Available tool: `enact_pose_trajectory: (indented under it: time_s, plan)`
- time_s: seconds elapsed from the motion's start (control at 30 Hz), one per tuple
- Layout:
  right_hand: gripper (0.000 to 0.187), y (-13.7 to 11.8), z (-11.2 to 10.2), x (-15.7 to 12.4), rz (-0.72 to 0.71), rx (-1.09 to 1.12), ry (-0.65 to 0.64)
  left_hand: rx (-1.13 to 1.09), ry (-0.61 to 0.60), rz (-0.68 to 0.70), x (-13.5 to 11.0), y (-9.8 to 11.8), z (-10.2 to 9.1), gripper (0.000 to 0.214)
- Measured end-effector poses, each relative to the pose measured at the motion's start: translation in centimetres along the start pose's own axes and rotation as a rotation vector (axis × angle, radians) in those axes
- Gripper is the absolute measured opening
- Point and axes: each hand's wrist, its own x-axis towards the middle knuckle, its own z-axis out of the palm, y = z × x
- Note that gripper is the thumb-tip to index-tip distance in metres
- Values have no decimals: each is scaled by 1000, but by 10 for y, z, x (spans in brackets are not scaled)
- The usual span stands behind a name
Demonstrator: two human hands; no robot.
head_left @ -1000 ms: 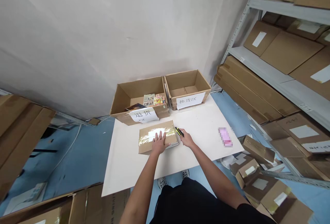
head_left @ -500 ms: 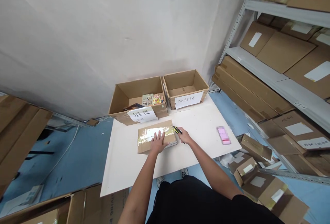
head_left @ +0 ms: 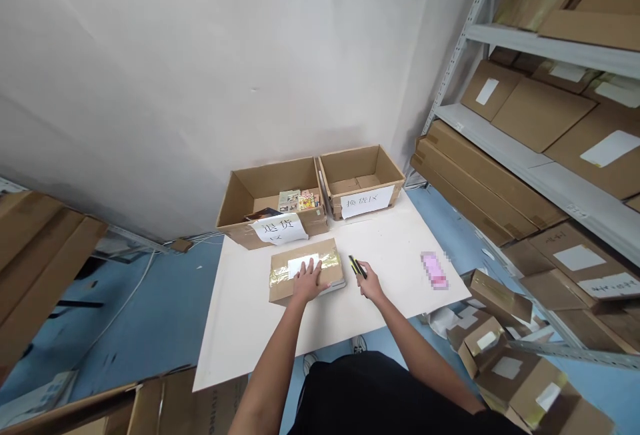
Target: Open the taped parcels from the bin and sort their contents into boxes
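A flat cardboard parcel (head_left: 281, 273) sealed with shiny tape lies on the white table (head_left: 250, 335). My left hand (head_left: 307, 280) rests flat on the parcel's top with fingers spread. To the right of the parcel, my right hand (head_left: 369, 283) is closed round a black and yellow utility knife (head_left: 357, 266), which points away from me, a short way off the parcel's right edge.
Two open labelled cartons stand at the table's far edge: the left carton (head_left: 245, 198) holds books, the right carton (head_left: 360, 175) looks nearly bare. A blurred pink item (head_left: 433, 270) lies at the table's right. Metal shelving (head_left: 545, 175) with flat boxes runs along the right; loose boxes (head_left: 505, 348) cover the floor.
My right hand with the knife has drawn away from the parcel's right edge, toward the right and nearer to me. My left hand stays flat on the parcel.
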Motion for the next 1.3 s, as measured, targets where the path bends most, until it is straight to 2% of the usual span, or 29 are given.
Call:
enact_pose_trajectory:
  time_s: [0.07, 0.1, 0.2, 0.27, 0.33, 0.43, 0.53, 0.6, 0.67, 0.77, 0.83, 0.9, 0.97, 1.03, 1.1, 1.17, 1.23, 1.3]
  plan:
    - [57, -4, 15, 1, 4, -83, 109, -23, 34, -12, -3, -16, -6, 88]
    - [60, -8, 24, 3, 6, -150, 123, -24, 59, -58, -5, -28, -8, 84]
    - [74, -22, 54, 11, 25, -323, 92, 7, 98, -246, -18, -60, -8, 78]
    - [82, -31, 66, 22, 59, -369, 68, 13, 86, -315, -29, -70, -3, 78]
    - [86, -42, 69, 40, 72, -395, 76, 1, 82, -378, -40, -65, 5, 80]
    - [86, -65, 56, 77, 64, -459, 146, -9, 87, -449, -58, -36, 18, 82]
    - [85, -91, 38, 108, 58, -484, 182, 6, 114, -295, -71, -6, 27, 71]
    - [82, -99, 31, 113, 42, -456, 203, -8, 153, -181, -73, 3, 25, 60]
    - [77, -95, 33, 102, 15, -412, 255, -26, 187, -128, -66, 2, 16, 58]
    - [75, -65, 53, 62, -68, -384, 307, -15, 141, -140, -47, -10, -4, 67]
    - [83, -40, 71, 34, -91, -427, 217, -19, 46, -177, -36, -19, -12, 70]
    - [84, -21, 85, 18, -48, -449, 142, -55, -27, -214, -31, -24, -10, 70]
    - [86, -15, 90, 19, -21, -442, 124, -90, -22, -271, -33, -21, 1, 69]
    - [93, -25, 86, 35, -36, -439, 135, -117, 42, -370, -39, -9, 16, 70]
    - [99, -46, 78, 59, -80, -469, 119, -156, 91, -494, -47, 9, 31, 73]
    - [101, -71, 71, 83, -109, -517, 106, -182, 98, -548, -55, 23, 40, 73]
    - [101, -93, 65, 101, -166, -559, 83, -163, 90, -505, -62, 27, 40, 71]
    - [91, -106, 58, 108, -226, -534, 127, -104, 96, -401, -66, 16, 33, 73]
